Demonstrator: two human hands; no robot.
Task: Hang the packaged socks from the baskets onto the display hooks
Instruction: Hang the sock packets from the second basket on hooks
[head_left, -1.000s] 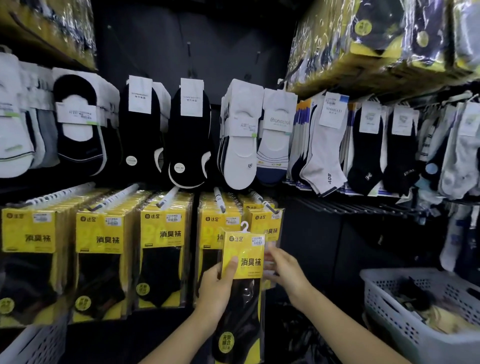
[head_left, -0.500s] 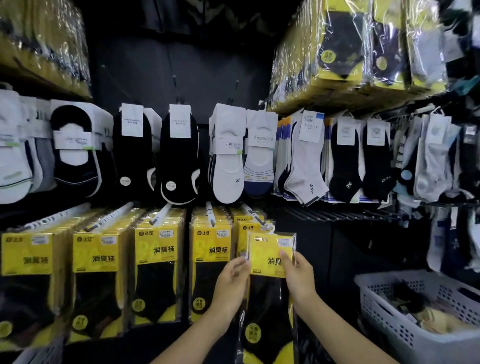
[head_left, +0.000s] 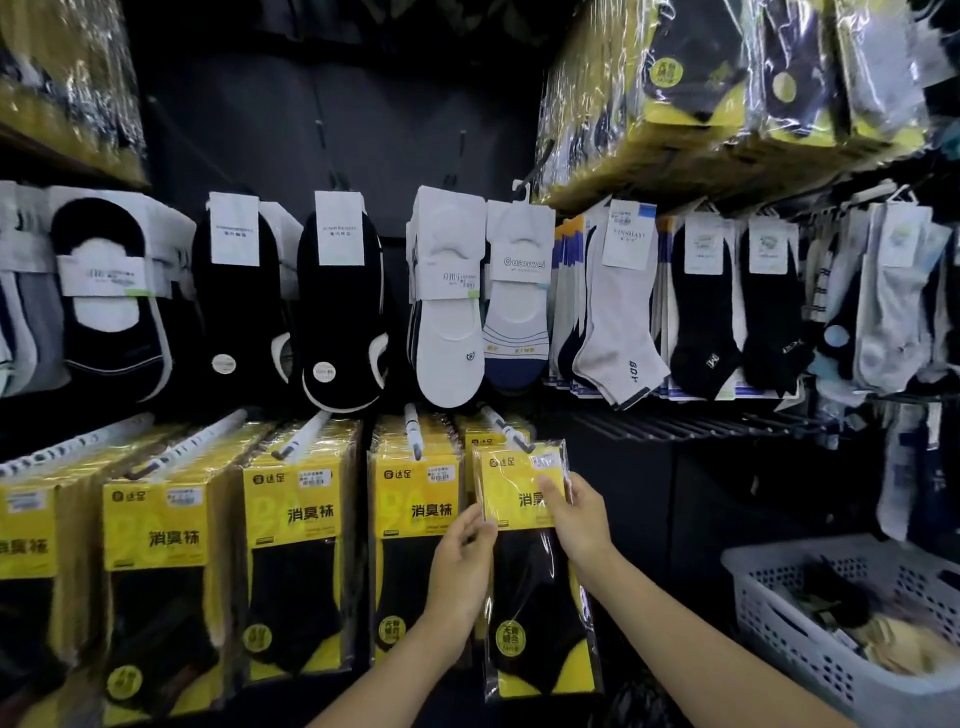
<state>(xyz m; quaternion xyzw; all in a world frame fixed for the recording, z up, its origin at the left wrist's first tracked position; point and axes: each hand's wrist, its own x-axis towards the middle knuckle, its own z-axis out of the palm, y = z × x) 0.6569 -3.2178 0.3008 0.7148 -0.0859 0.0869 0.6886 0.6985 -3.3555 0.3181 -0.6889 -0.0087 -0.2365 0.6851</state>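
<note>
A yellow-and-black sock packet (head_left: 524, 561) in clear wrap hangs at the front of the rightmost display hook (head_left: 506, 427) in the lower row. My left hand (head_left: 460, 566) pinches its left edge just below the yellow header. My right hand (head_left: 576, 514) holds its right edge, thumb across the header's front. Whether the packet's hanger sits fully on the hook I cannot tell. A white perforated basket (head_left: 769, 623) at the lower right holds more packaged socks (head_left: 852, 608).
Four more lower hooks to the left carry full rows of the same yellow packets (head_left: 301, 519). Above hang black and white loose socks (head_left: 447, 312). Wrapped yellow stock (head_left: 701, 104) overhangs at upper right. A bare wire rack (head_left: 675, 421) juts out right of the hooks.
Both hands carried the packet up and to the right, from in front of the fourth row to the tip of the rightmost hook. My view has moved closer.
</note>
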